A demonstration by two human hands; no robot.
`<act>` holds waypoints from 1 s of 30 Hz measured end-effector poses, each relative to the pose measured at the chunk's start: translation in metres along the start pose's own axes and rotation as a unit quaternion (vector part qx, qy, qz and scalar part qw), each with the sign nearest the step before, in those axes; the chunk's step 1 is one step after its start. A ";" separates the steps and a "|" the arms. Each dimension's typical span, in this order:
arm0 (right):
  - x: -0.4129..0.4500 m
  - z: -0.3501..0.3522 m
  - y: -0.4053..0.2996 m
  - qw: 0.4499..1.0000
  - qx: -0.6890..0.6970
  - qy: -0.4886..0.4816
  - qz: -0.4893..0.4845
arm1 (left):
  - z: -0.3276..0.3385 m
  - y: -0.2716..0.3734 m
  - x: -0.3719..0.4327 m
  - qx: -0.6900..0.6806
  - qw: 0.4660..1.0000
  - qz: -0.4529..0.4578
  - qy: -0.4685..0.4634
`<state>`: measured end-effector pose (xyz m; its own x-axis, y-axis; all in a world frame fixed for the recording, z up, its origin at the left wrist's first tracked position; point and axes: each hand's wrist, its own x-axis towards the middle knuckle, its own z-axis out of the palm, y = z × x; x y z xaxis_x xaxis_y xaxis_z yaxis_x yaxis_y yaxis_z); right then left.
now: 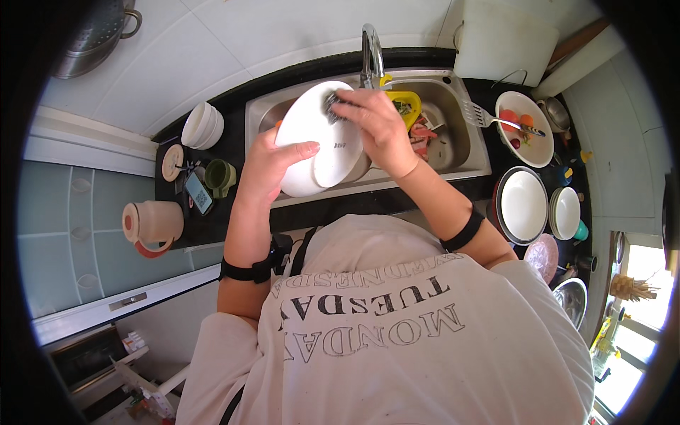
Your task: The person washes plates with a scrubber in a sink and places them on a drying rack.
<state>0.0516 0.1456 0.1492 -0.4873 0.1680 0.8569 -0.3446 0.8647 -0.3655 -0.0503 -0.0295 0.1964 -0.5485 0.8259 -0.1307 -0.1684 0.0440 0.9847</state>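
My left hand (265,167) grips a white dish (303,130) by its left side, with the thumb across its underside. The dish is tilted above the sink (481,159), and a small printed mark shows on its base. My right hand (382,127) presses a steel wool scourer (333,108) against the upper part of that underside. Behind the right hand, a yellow basket (410,98) with green scraps sits in the stainless sink. Pinkish food scraps (421,139) lie beside it in the right basin. The dish hides much of the left basin.
A chrome faucet (373,50) rises behind the sink. Stacked white bowls (204,126), a green mug (220,176), a phone (198,192) and a pink jug (154,222) stand left. To the right are a slotted turner (478,114), a bowl of vegetables (523,103) and a large bowl (523,206).
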 end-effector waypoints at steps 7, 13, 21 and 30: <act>-0.013 0.000 0.033 0.977 0.070 0.030 0.201 | -0.004 0.008 -0.003 0.023 0.999 -0.011 0.026; 0.023 0.008 -0.026 0.995 0.058 -0.042 -0.064 | -0.005 0.000 0.006 0.032 0.999 -0.015 0.011; -0.012 0.004 0.038 0.993 0.014 -0.033 0.114 | -0.008 0.000 0.003 0.001 0.999 -0.052 0.016; 0.019 0.009 -0.019 0.997 0.054 -0.011 -0.052 | -0.006 -0.003 0.014 0.130 0.991 -0.027 0.013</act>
<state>0.0417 0.1281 0.1694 -0.4621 0.0688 0.8842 -0.4776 0.8207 -0.3135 -0.0625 -0.0210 0.1906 -0.5657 0.8037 -0.1843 0.0165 0.2345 0.9720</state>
